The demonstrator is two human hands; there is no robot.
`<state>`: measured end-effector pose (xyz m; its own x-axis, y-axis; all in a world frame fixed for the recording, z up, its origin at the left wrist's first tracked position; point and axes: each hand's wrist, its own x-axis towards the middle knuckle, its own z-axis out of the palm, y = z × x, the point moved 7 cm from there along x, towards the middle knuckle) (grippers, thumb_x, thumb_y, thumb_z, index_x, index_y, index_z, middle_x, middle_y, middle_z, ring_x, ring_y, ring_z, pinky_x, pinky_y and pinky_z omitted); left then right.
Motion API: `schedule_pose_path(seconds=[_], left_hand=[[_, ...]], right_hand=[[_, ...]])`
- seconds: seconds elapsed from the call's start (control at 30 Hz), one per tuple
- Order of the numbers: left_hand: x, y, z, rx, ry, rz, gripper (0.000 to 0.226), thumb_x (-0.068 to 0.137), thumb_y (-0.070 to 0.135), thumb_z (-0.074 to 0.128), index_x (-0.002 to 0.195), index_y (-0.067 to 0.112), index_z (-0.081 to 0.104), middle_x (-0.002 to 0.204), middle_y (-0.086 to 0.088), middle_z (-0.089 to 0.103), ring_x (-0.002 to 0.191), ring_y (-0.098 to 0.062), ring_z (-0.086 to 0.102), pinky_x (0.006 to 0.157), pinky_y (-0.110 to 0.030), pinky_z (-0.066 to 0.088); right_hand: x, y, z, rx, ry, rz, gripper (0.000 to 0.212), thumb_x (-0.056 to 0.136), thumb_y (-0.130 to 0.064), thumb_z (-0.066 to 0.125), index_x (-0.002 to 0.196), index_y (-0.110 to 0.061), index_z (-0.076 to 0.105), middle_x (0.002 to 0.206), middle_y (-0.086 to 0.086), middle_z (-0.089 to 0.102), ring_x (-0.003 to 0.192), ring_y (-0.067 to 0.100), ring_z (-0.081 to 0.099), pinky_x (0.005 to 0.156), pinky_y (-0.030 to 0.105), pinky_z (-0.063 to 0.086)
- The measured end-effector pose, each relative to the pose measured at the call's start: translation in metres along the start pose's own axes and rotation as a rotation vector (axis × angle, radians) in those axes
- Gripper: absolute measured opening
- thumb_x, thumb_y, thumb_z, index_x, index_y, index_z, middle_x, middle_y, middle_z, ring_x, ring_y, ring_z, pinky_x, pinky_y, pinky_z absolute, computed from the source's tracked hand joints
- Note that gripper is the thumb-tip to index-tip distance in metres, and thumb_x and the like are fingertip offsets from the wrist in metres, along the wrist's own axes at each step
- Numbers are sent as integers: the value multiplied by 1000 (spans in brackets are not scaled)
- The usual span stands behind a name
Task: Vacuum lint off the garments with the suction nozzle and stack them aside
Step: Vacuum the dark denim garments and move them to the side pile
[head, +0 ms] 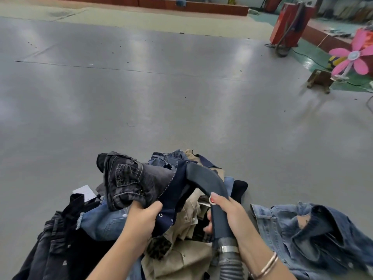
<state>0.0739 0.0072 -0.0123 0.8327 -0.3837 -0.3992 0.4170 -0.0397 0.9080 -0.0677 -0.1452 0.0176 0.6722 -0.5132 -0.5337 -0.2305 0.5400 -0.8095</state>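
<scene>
My left hand [141, 219] grips a bunched dark grey denim garment [129, 178] with a navy lining, lifted above a heap of clothes [181, 215]. My right hand [232, 217] is wrapped round the dark suction nozzle [203, 178], whose mouth points at the navy edge of the held garment. A grey ribbed hose [230, 261] runs from the nozzle down out of the picture. The heap holds blue denim, khaki and black pieces. A blue denim jacket [306, 231] lies apart on the right.
A wide grey table surface [141, 98] stretches ahead. A red machine [288, 25] with a hose stands far right. A pink flower-shaped fan [353, 57] and a small wooden stool [321, 79] are at the right edge. A white tag [83, 190] lies by the heap.
</scene>
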Motion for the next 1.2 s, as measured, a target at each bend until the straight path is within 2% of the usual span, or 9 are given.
schedule_pose_path(seconds=[0.07,0.23,0.37,0.53,0.63,0.7,0.9,1.07,1.2], left_hand=[[-1,0,3,-5,-30,-11,39,63,9,61,101,2,61,88,-9,74,82,-25,69,70,-35,51],[0,4,-5,-87,-2,12,27,83,-13,50,107,-2,58,96,-18,70,76,-24,66,62,-31,48],[-2,13,-6,-268,-9,-14,22,86,-7,52,104,4,59,81,-9,75,70,-23,72,52,-27,54],[5,29,-3,-434,-15,-17,16,93,10,55,107,10,63,90,-8,75,76,-22,73,53,-27,56],[7,28,-3,-378,24,8,18,93,18,59,109,12,62,92,-6,75,78,-21,73,53,-27,56],[8,28,-6,-302,69,46,21,91,21,62,109,12,62,96,-4,75,82,-19,73,58,-28,56],[8,24,-6,-168,111,97,31,87,27,67,114,14,60,105,1,72,96,-18,70,89,-39,53],[8,30,-4,-174,116,138,26,87,25,67,111,15,63,103,0,74,96,-19,70,93,-45,52],[9,30,-8,-170,126,148,19,86,26,68,104,18,64,101,3,74,95,-18,70,92,-44,52]], right_hand=[[6,0,-3,14,5,-14,20,85,-22,66,81,-5,57,58,14,56,42,27,53,47,34,52],[12,-14,-27,56,102,-53,24,85,-25,66,88,-4,55,57,9,58,42,24,54,47,32,53],[0,-33,-42,30,147,-102,30,83,-30,67,92,-4,55,60,10,60,43,26,57,45,31,52],[-38,-23,4,-146,-145,-116,41,68,-34,75,96,-8,59,63,11,60,47,26,55,47,31,50],[-59,-6,27,-190,-265,-83,27,65,-39,75,91,-32,69,65,10,63,50,24,58,51,29,48],[-62,2,33,-237,-259,-85,41,61,-44,75,101,-42,66,69,2,68,58,16,63,61,30,48],[-49,-7,26,-191,-132,-78,39,66,-38,71,96,-15,59,58,12,58,44,26,53,44,29,45],[-51,-5,24,-191,-149,-128,17,71,-38,72,85,-29,65,60,13,58,47,28,54,47,31,48],[-42,-18,-2,-122,-5,-167,37,68,-33,75,94,-11,60,59,14,57,45,28,53,45,33,48]])
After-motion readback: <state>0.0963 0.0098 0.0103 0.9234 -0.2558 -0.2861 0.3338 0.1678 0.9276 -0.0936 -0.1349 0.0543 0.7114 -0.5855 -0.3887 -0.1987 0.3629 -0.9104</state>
